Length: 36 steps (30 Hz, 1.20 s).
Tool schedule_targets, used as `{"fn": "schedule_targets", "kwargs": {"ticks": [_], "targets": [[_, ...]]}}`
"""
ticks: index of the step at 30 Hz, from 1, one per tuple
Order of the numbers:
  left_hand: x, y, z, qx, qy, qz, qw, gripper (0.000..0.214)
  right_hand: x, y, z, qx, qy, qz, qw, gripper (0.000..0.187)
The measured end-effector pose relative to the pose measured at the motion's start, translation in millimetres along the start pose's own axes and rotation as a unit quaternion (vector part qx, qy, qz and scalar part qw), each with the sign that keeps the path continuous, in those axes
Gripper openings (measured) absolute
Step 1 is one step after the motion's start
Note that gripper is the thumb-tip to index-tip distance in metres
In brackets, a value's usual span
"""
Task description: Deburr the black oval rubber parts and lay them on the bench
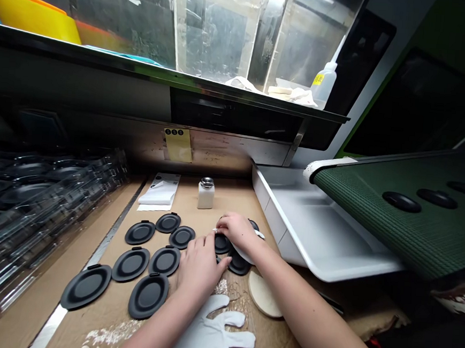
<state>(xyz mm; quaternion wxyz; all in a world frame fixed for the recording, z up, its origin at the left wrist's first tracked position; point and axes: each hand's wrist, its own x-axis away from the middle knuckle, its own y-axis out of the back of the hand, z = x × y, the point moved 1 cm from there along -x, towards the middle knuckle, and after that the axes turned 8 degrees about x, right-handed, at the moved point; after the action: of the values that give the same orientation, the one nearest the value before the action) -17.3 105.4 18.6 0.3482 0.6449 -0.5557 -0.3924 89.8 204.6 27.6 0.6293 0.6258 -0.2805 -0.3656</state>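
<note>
My right hand (238, 231) is closed, fingertips pinched on a small piece of white cloth (260, 234) over a black round cover (222, 244). Beside it my left hand (200, 265) has its fingers and thumb around the near-left edge of that cover; its grip is partly hidden. Another black round cover (239, 264) lies under my right wrist. To the left, several matching covers with small tabs, one a large black cover (148, 296), lie spread on the brown board. A white glove (211, 338) rests below my left hand, and a round cream pad (263, 294) sits under my right forearm.
A white dispenser bottle (205, 194) and a white paper packet (159, 192) stand behind the covers. The white tray (287, 242) is at right, below a green conveyor belt (375, 206) carrying black discs. Stacked clear trays (53, 203) fill the left. A squeeze bottle (324, 84) stands on the shelf.
</note>
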Motion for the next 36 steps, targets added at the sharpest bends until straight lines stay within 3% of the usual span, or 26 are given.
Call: {"fn": "schedule_targets", "kwargs": {"ticks": [4, 9, 16, 26, 31, 36], "targets": [[-20.0, -6.0, -2.4, -0.001, -0.017, 0.001, 1.0, 0.045, -4.0, -12.2, 4.1, -0.002, 0.003, 0.022, 1.0, 0.019], [-27.3, -6.6, -0.1, -0.001, -0.019, 0.008, 1.0, 0.045, -1.0, -9.5, -0.2, -0.012, -0.013, 0.041, 0.999, 0.02], [-31.3, -5.9, 0.7, 0.013, -0.024, 0.006, 1.0, 0.047, -22.1, -0.2, -38.4, -0.009, -0.134, 0.011, 0.991, 0.025], [-85.7, -20.1, -6.1, 0.034, -0.055, 0.02, 0.998, 0.043, -30.9, -12.9, -40.7, 0.004, -0.114, 0.054, 0.992, 0.022], [-93.8, -23.5, -14.3, 0.009, -0.068, 0.024, 0.997, 0.04, -29.2, -6.0, -36.9, 0.029, -0.118, 0.062, 0.991, 0.023], [-94.4, -26.7, -16.8, -0.011, -0.057, 0.017, 0.998, 0.042, -15.1, 10.5, -45.6, 0.067, -0.181, 0.033, 0.981, 0.023]]}}
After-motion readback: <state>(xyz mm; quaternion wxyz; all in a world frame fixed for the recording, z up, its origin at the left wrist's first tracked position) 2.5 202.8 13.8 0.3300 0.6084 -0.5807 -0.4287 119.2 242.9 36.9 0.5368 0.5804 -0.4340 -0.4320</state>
